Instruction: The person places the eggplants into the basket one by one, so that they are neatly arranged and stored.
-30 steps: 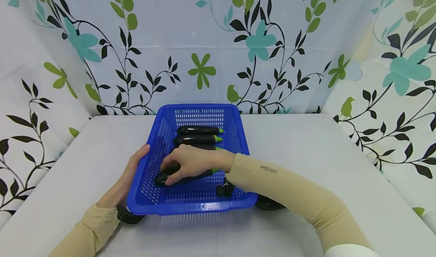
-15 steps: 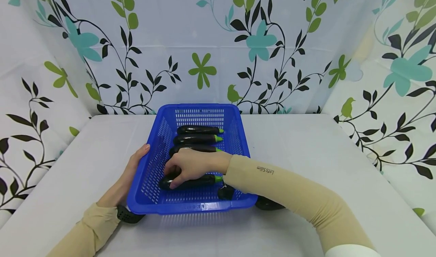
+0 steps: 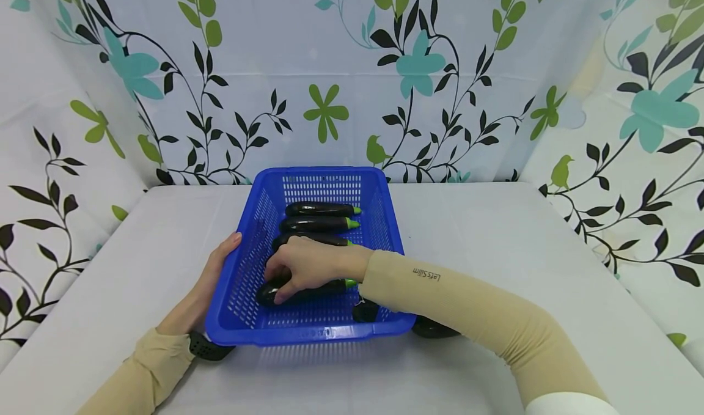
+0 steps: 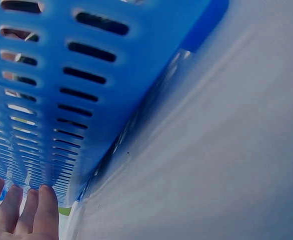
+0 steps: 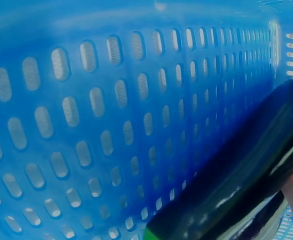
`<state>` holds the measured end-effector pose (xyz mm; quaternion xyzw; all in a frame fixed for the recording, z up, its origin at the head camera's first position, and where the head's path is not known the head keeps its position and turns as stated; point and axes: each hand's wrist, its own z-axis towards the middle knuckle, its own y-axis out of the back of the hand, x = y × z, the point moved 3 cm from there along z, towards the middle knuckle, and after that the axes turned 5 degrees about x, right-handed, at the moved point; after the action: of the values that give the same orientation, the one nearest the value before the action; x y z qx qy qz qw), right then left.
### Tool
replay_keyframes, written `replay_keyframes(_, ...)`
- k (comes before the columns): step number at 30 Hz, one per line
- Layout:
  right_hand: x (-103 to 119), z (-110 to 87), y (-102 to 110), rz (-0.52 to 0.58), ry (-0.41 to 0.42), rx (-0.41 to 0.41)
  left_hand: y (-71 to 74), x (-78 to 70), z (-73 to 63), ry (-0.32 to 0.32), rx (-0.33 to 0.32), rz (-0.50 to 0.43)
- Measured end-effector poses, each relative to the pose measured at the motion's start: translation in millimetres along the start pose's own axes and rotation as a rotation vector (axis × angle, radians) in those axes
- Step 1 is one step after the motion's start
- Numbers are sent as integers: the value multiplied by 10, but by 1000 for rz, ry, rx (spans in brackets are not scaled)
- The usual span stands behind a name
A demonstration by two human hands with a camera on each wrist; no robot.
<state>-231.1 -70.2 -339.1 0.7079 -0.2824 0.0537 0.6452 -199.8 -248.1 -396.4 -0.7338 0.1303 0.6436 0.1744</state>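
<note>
In the head view, my right hand [image 3: 308, 265] reaches into a blue perforated basket [image 3: 324, 334]. Thumb and fingers grip the left, thick end of a glossy black eggplant [image 3: 324, 288], whose green stem end points right. The right wrist view shows this eggplant [image 5: 236, 185] lying along the basket's near wall [image 5: 121, 115]. Farther back, several more eggplants [image 3: 316, 224] lie in parallel, stems to the right; one is partly hidden by the hand. My left hand [image 3: 206, 280] rests against the basket's left side, its straight fingers [image 4: 46, 210] along the outer wall in the left wrist view.
A glossy black rounded thing [image 3: 434, 327] lies on the white table [image 3: 473, 231] just outside the basket's near right corner, partly behind the right sleeve. Black devices sit on both wrists. A leaf-patterned curtain [image 3: 341, 60] hangs behind the table and at both sides.
My right hand has moved slightly right and nearer with the eggplant over the first half second, then stays almost still. My left hand and the basket have not moved.
</note>
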Motion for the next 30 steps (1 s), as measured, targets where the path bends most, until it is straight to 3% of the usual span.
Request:
replay_keyframes(14, 19, -14, 33, -15, 16, -40, -34, -7, -14, 23, -12, 18)
replay_keyframes(30, 25, -23, 49, 43, -19, -74, -24, 5, -2, 13, -21, 3)
